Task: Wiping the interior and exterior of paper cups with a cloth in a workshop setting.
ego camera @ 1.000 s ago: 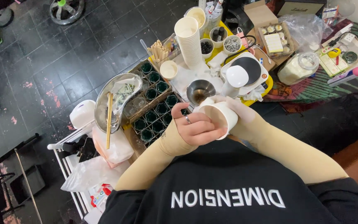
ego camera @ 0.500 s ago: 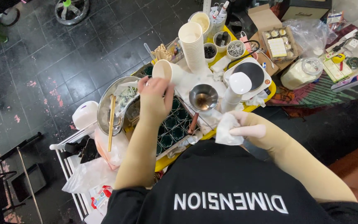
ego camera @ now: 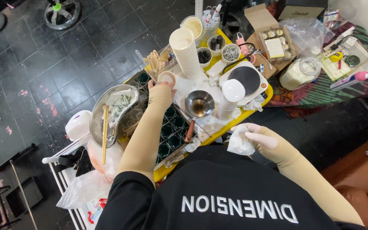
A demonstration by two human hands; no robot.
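Your left hand (ego camera: pixel 160 91): fingers closed round a small white cup (ego camera: pixel 166 78), held far over the yellow tray (ego camera: pixel 258 100), just beside the paper-cup stack (ego camera: pixel 185 49). Your right hand (ego camera: pixel 265 140): fingers pinching a crumpled white tissue (ego camera: pixel 240 144), near the tray's near edge.

Yellow tray (ego camera: pixel 264 99) carries cup stack (ego camera: pixel 185 51), strainer (ego camera: pixel 199 104).

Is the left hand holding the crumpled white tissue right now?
No, the crumpled white tissue is in the right hand, while the left hand reaches out to a small cup on the yellow tray.
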